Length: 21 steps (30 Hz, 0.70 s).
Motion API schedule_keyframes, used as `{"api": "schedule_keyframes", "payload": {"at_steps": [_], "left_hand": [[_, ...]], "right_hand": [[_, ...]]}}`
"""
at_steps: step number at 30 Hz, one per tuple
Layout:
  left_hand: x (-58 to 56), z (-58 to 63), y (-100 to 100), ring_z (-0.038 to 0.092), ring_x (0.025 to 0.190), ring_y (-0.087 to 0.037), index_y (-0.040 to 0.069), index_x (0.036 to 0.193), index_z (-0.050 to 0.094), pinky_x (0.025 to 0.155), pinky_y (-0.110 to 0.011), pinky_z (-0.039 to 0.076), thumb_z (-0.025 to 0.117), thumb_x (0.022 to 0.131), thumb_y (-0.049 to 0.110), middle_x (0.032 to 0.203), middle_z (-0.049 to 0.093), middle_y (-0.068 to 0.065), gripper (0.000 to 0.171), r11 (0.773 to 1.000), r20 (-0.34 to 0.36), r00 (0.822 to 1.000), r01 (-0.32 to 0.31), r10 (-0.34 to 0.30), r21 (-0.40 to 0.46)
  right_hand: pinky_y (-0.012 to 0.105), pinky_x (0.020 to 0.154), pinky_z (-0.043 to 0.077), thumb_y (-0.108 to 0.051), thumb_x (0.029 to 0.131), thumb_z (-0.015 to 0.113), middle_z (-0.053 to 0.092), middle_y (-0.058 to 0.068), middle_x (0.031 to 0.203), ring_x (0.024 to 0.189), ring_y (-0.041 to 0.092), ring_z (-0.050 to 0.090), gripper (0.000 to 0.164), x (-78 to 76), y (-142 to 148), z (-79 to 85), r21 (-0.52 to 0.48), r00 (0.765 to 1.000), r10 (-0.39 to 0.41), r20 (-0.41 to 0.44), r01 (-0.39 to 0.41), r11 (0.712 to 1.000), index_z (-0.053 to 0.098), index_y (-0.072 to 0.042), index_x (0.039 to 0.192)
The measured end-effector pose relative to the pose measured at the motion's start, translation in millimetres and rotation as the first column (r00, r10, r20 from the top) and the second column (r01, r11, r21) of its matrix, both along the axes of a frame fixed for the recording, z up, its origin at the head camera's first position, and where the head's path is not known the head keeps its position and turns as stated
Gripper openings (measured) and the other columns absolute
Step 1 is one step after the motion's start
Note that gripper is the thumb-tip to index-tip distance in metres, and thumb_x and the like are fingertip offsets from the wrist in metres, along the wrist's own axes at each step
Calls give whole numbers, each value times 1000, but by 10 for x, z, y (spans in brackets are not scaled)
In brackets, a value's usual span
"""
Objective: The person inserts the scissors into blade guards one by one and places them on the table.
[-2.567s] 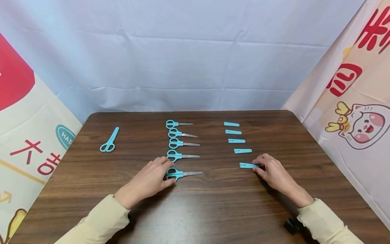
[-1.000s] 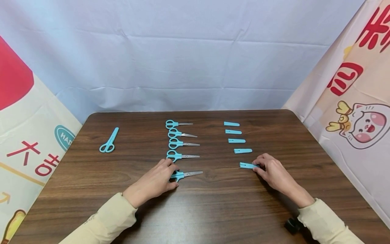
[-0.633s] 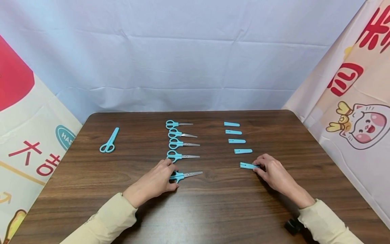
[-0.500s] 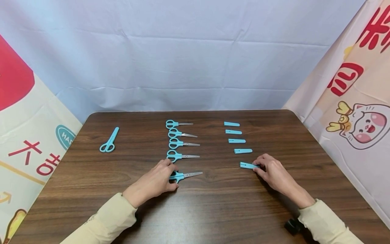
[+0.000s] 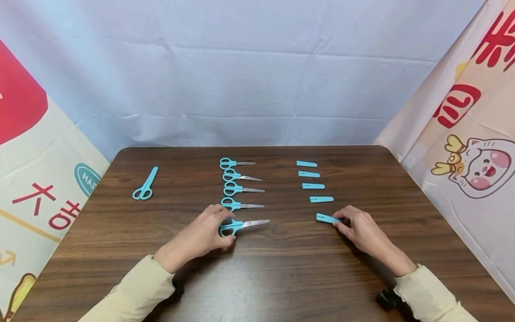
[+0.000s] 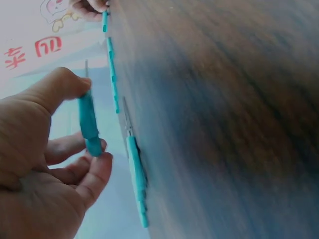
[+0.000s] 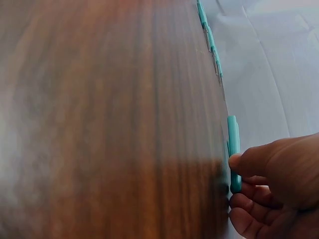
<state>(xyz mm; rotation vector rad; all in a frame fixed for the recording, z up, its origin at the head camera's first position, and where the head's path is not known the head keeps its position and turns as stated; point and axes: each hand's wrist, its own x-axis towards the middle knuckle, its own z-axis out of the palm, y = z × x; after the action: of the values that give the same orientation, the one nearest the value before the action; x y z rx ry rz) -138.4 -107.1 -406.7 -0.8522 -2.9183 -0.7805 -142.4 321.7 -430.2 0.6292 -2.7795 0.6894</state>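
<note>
My left hand [image 5: 203,230] pinches the turquoise handles of the nearest pair of scissors [image 5: 237,226] between thumb and fingers. Its bare metal blades point right, and in the left wrist view these scissors [image 6: 88,119] are held off the wooden table. At the right, my right hand [image 5: 364,230] grips the rounded end of a turquoise blade cover [image 5: 325,218] with thumb and fingertips; the cover's slotted end faces left, toward the blades. Whether this cover [image 7: 233,137] touches the table is hard to tell. A gap separates blades and cover.
Several more bare-bladed scissors [image 5: 242,190] lie in a column beyond my left hand. Several matching covers [image 5: 313,186] form a column beyond my right. One covered pair of scissors [image 5: 145,183] lies at the left. A white cloth [image 5: 249,89] hangs behind the table [image 5: 281,268].
My left hand first shifted over the handles of the nearest scissors, then raised them off the table, blades moving slightly up in view. My right hand and its cover have hardly moved.
</note>
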Motion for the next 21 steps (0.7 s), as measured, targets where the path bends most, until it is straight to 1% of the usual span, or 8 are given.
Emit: {"api": "schedule_keyframes", "payload": {"at_steps": [4, 6, 10, 12, 13, 17, 19, 21], "left_hand": [[18, 20, -22, 58, 114, -22, 3, 127, 69, 90, -39, 53, 79, 87, 25, 125, 62, -9, 47, 999, -1, 1000, -1, 1, 40], [19, 19, -35, 60, 107, -19, 3, 125, 69, 85, -36, 53, 79, 86, 24, 121, 62, -6, 45, 998, -17, 1000, 7, -6, 68], [-10, -12, -66, 61, 86, -13, 1, 112, 73, 73, -29, 54, 73, 88, 8, 105, 67, -2, 25, 980, -10, 999, 45, -44, 194], [-29, -40, -75, 59, 80, -10, 1, 107, 74, 69, -27, 53, 70, 89, 0, 100, 68, -2, 18, 973, -14, 998, 65, -64, 221], [-42, -51, -74, 60, 81, -11, 1, 106, 74, 70, -27, 54, 67, 90, -3, 99, 69, -2, 18, 971, -19, 997, 79, -77, 225], [-69, -36, -73, 63, 92, -14, 3, 112, 72, 79, -31, 55, 68, 95, 0, 110, 66, -3, 19, 983, -70, 993, 103, -93, 155], [-57, 10, -99, 63, 98, -16, 6, 114, 72, 83, -34, 55, 71, 95, 5, 113, 65, -2, 19, 988, -95, 991, 108, -97, 110], [-19, 62, -147, 62, 101, -16, 10, 113, 72, 83, -36, 55, 75, 94, 11, 113, 64, 1, 19, 992, -108, 988, 115, -108, 58]], "right_hand": [[24, 59, 48, 3, 88, 78, 66, 0, 92, 73, 5, 54, 14, 21, -20, -5, -24, 1000, 10, 9, -10, 1000, 75, -6, 99], [24, 59, 48, 3, 88, 78, 65, -2, 91, 73, 4, 54, 15, 32, -36, -4, -35, 1000, 20, 1, -20, 999, 75, -7, 98], [23, 58, 47, 3, 87, 80, 65, -4, 90, 72, 2, 53, 17, 58, -81, 21, -60, 999, 47, -16, -48, 997, 75, -9, 97], [23, 59, 48, 2, 87, 80, 65, -4, 91, 73, 2, 53, 16, 73, -105, 41, -70, 998, 61, -19, -62, 996, 75, -9, 98], [22, 59, 48, 1, 87, 80, 65, -5, 92, 73, 3, 52, 17, 83, -112, 55, -77, 998, 64, -22, -66, 995, 75, -10, 99], [22, 58, 47, 3, 86, 81, 65, -5, 93, 72, 3, 52, 19, 119, -132, 96, -91, 997, 68, -44, -72, 993, 75, -10, 98], [22, 58, 47, 4, 85, 81, 65, -6, 92, 72, 3, 52, 20, 128, -141, 110, -90, 996, 68, -57, -73, 993, 75, -11, 97], [21, 59, 47, 5, 84, 81, 65, -6, 92, 72, 3, 53, 21, 133, -154, 116, -81, 995, 73, -64, -78, 994, 74, -11, 96]]}}
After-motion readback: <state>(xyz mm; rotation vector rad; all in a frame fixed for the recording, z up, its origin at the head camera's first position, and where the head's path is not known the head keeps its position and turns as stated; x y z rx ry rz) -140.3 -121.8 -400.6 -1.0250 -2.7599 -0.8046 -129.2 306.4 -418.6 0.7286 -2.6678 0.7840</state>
